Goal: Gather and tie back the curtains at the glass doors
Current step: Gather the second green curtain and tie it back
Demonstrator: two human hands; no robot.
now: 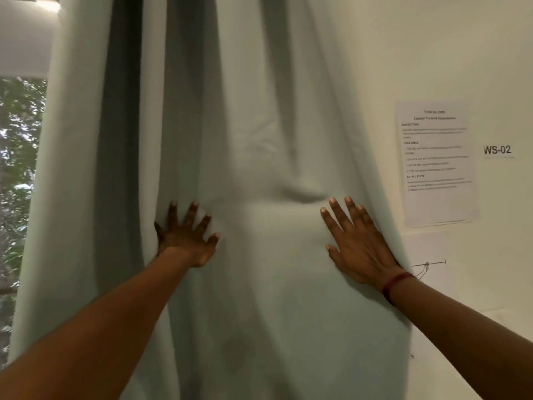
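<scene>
Head view: a pale grey-green fabric curtain (259,111) hangs in long vertical folds across the middle of the frame. Its left edge falls beside a strip of glass door (20,168) with foliage behind it, and its right edge lies against a white wall (432,53).

The left hand (187,238) presses on the cloth just right of a deep shadowed fold, its fingers (191,212) spread and slightly bent, gripping nothing. The right hand (360,243) lies flat on the fabric close to the right edge, fingers straight and near together, holding nothing; a dark red band (396,281) circles its wrist. A smooth stretch of cloth lies between the hands.

Just beyond the right edge, a thin metal pin with a bit of string (429,264) juts from the wall. Above it hang a printed paper sheet (437,163) and a small "WS-02" label (497,150).
</scene>
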